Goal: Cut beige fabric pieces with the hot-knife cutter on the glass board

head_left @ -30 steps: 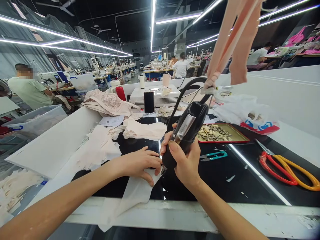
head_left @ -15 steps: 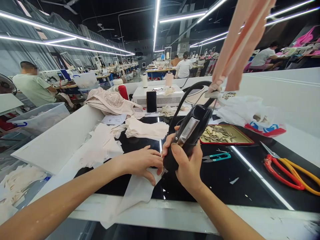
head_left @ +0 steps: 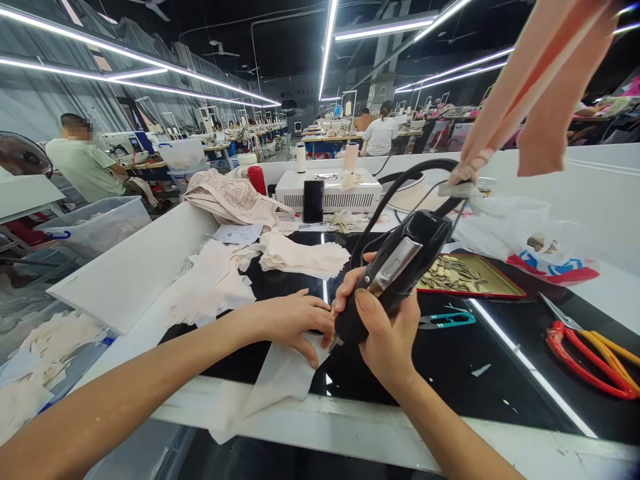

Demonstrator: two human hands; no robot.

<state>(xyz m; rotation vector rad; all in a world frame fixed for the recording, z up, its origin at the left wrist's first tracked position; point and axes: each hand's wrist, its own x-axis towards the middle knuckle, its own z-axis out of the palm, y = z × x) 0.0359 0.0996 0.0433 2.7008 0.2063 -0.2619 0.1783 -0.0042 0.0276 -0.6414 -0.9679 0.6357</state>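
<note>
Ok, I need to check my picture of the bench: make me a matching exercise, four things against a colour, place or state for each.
1. tool
2. snips
3. phone
4. scissors

A. red and orange handles
B. upright in front of the white box
C. gripped in the right hand
D. teal handle

Pairs: 1-C, 2-D, 3-B, 4-A

You've got a dark ceiling overhead with bright tube lights running away from you. Grey curtains cover your left side; a pale pillar stands ahead, past centre. Rows of workstations fill the depth. Floor fan at your far left. White partition on your right. Your black benchtop mirrors the tubes.
</note>
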